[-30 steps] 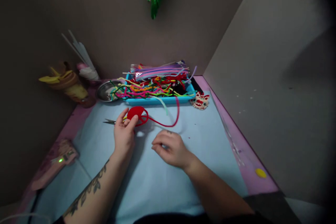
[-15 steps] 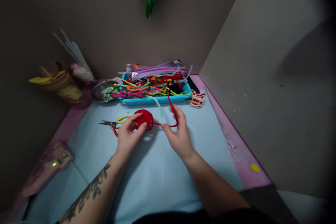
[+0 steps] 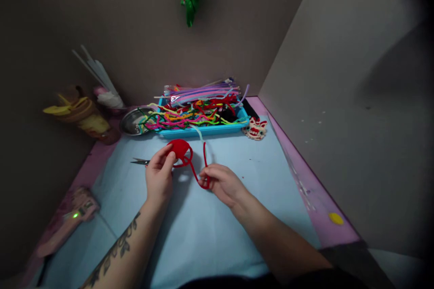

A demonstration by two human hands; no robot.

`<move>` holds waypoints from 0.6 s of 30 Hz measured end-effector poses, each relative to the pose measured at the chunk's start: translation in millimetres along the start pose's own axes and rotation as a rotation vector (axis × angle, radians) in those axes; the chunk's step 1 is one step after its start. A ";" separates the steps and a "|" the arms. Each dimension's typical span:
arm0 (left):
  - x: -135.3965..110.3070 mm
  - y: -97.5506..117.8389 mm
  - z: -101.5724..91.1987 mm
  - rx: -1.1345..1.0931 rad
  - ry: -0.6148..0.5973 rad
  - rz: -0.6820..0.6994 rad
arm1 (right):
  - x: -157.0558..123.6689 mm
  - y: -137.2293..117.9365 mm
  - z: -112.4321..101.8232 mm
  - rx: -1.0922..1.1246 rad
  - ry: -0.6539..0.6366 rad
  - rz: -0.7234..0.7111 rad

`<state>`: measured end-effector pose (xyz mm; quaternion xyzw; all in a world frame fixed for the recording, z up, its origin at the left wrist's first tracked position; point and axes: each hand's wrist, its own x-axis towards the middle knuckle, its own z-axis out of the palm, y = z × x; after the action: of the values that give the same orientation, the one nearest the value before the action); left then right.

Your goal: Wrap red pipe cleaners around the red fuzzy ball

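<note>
My left hand pinches the edge of a flat red disc of coiled pipe cleaner between thumb and fingers, just above the blue cloth. A red pipe cleaner end runs from the disc's right side, with an open loop beside it. My right hand is closed on this length, which bends at the fingertips and has its free tip pointing up. Scissors lie behind my left hand; only the blades show, the handles being hidden.
A blue tray heaped with coloured pipe cleaners stands at the back, beside a metal bowl. A lion-face piece sits at its right corner. A pink glue gun lies at left. Walls rise behind and at right.
My right hand has moved down and toward me, drawing the red length into a bend. The disc has shifted slightly left and up in my left hand, and a loop now shows at its side.
</note>
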<state>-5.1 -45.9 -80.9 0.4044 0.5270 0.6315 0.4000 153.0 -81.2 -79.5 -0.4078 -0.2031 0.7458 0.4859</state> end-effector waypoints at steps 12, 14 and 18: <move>-0.6 2.5 1.8 0.002 -0.065 -0.026 | -6.9 -0.7 3.7 -0.565 -0.207 0.065; -0.8 1.9 1.2 -0.003 -0.088 -0.018 | -8.2 -0.8 5.8 -0.592 -0.208 0.078; 0.9 -0.2 -1.7 0.005 -0.116 -0.016 | -10.3 1.8 7.2 -0.648 -0.327 0.135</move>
<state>-7.0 -45.6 -81.3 0.4371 0.5076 0.6025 0.4339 148.2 -90.6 -72.3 -0.4285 -0.4765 0.7285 0.2422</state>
